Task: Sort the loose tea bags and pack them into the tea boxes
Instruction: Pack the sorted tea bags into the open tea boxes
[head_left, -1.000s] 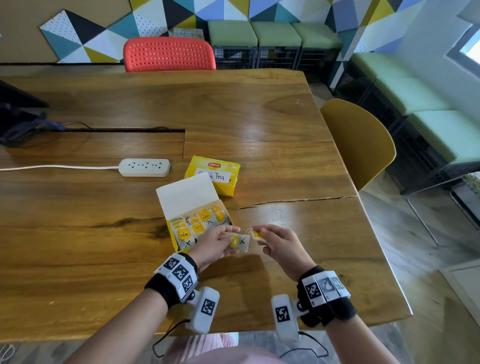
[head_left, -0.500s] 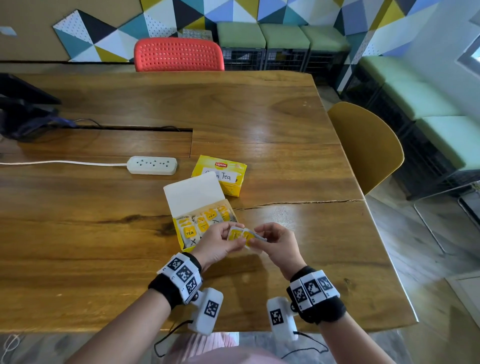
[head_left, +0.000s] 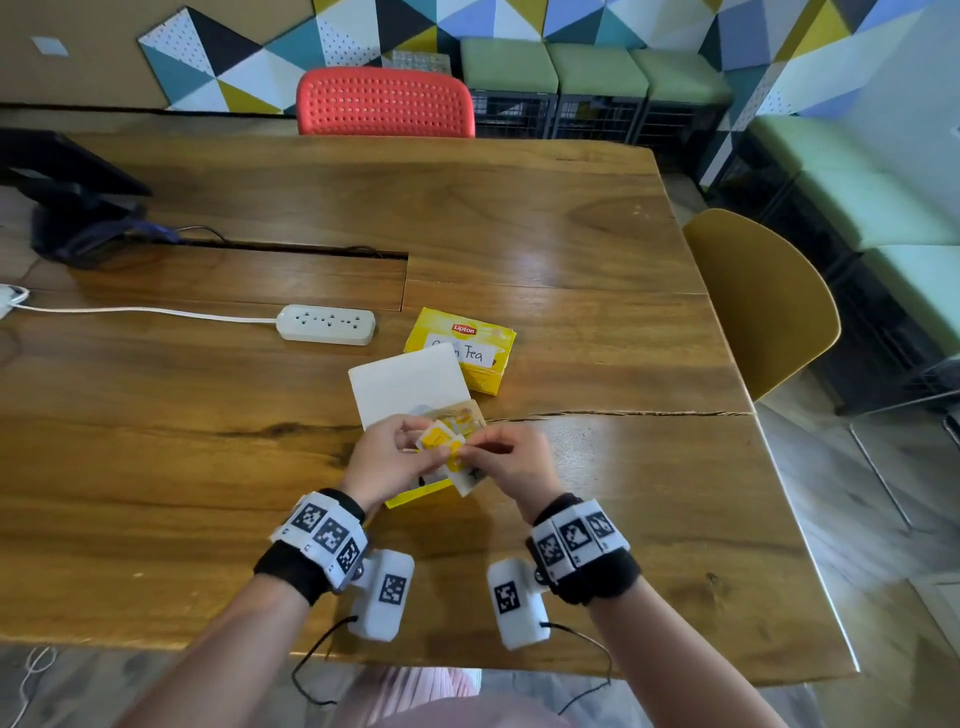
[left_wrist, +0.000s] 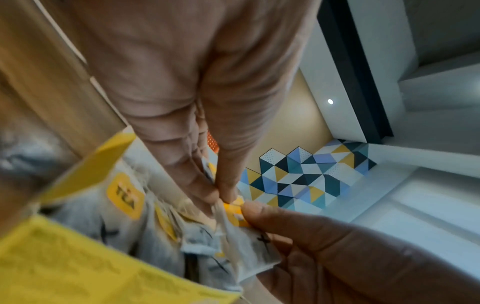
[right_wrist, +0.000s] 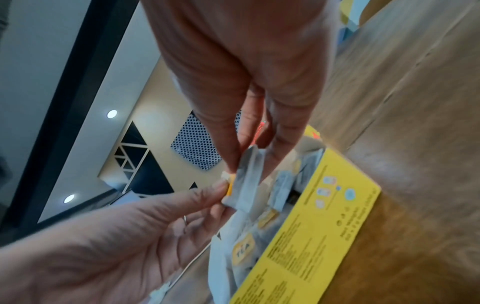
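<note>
A: Where is the tea bag just now?

B: Held up between both hands, right above the near end of the open tea box, which sits on the bench. The left hand pinches it with thumb and fingertips, and the right hand pinches it from the other side, so the two hands come together on the one bag.

A: And the box under it?

B: Its white lid is folded back away from the person. The left wrist view shows more bags standing in the box, with yellow tags and black crosses on them. A second, closed tea box lies just beyond the open one, with a handwritten label.

A: How will the bag handle?

B: Very light and limp, I'd say: thin paper that creases and could tear if tugged from both sides. The yellow tag looks like the stiffest part, and that is close to where the fingertips meet. I'd hold it by the top edge near the tag and let the body hang, so it slides down between the bags already packed. A thin string shows in the right wrist view; it could snag on a neighbour.

A: Anything else near the open box?

B: A white power strip lies beyond it, to the left.
</note>
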